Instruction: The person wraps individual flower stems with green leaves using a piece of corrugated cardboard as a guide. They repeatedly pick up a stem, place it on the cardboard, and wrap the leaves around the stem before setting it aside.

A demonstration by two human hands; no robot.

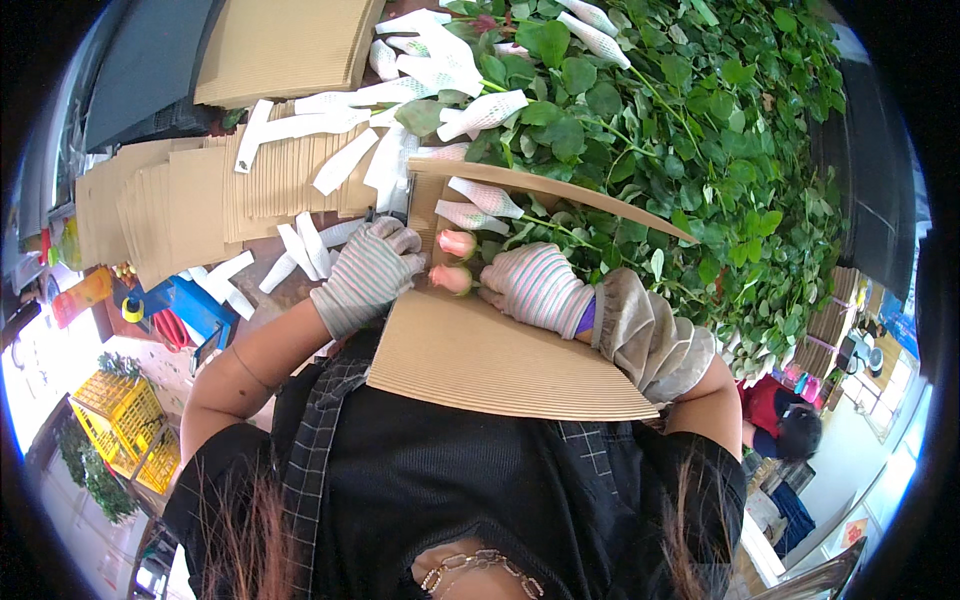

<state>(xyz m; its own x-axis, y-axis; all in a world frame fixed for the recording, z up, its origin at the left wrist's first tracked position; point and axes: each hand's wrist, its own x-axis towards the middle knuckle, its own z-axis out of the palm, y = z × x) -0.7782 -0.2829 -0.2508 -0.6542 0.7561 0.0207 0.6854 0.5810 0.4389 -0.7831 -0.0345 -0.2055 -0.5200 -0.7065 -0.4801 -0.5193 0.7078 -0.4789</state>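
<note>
A sheet of corrugated cardboard (495,360) lies in front of me, its near edge against my black top. Two pink roses (454,279) rest on it, heads to the left. My right hand (536,289), in a striped glove, curls just behind the lower bloom; the stems under it are hidden. My left hand (371,274), gloved alike, is bent at the cardboard's left edge, its fingertips partly hidden. Beyond the blooms, roses in white mesh sleeves (480,206) lie inside the sheet. The sheet's far flap (555,180) stands raised.
Leafy rose stems (712,150) are heaped at the back right. Cardboard stacks (285,45) and loose white mesh sleeves (300,251) lie at the left, near a blue tape dispenser (187,307) and red-handled scissors (171,330). A yellow crate (124,427) stands left; another person (784,420) is at right.
</note>
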